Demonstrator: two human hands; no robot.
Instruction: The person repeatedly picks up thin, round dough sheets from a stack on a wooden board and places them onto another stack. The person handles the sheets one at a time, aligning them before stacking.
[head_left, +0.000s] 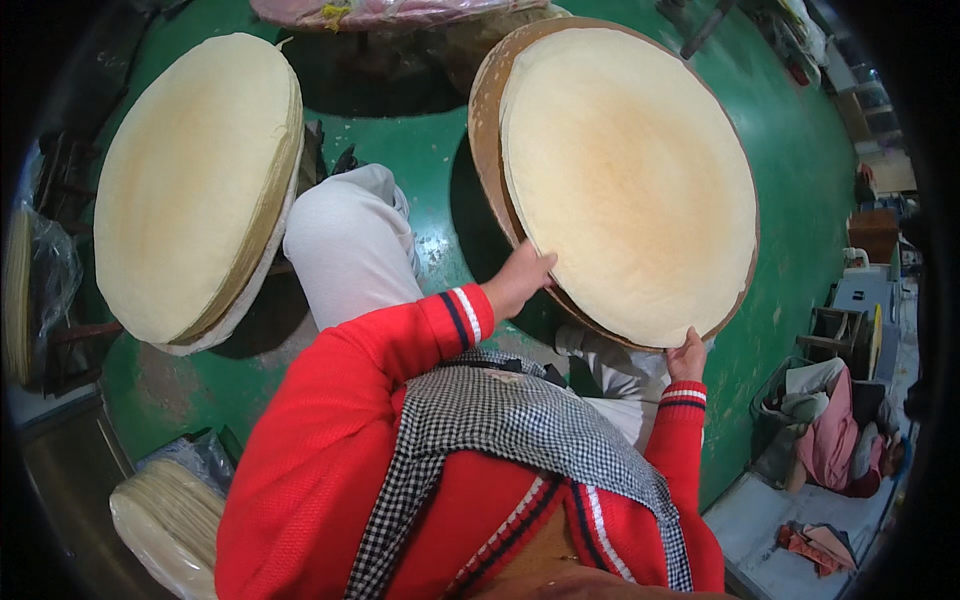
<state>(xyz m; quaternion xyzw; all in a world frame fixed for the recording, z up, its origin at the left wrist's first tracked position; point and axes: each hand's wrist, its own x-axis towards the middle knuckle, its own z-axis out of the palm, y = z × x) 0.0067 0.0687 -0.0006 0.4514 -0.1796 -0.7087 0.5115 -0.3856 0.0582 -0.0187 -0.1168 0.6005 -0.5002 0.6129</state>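
A large round flatbread (630, 180), pale with a browned middle, lies in front of me at the right. Beneath it, at least one more sheet edge shows at the left, over a brown round board (489, 127). My left hand (523, 277) pinches the near-left edge of the flatbread. With thumb and fingers, my right hand (686, 356) holds its near edge. To the left rises a thick stack of similar flatbreads (199, 187), which neither hand touches.
Painted green floor (431, 217) lies between the two piles. A plastic-wrapped bundle (405, 11) sits at the far side. Another stack of sheets in clear plastic (169, 525) stands low at the left. Cloths (829, 442) fill a crate at the right.
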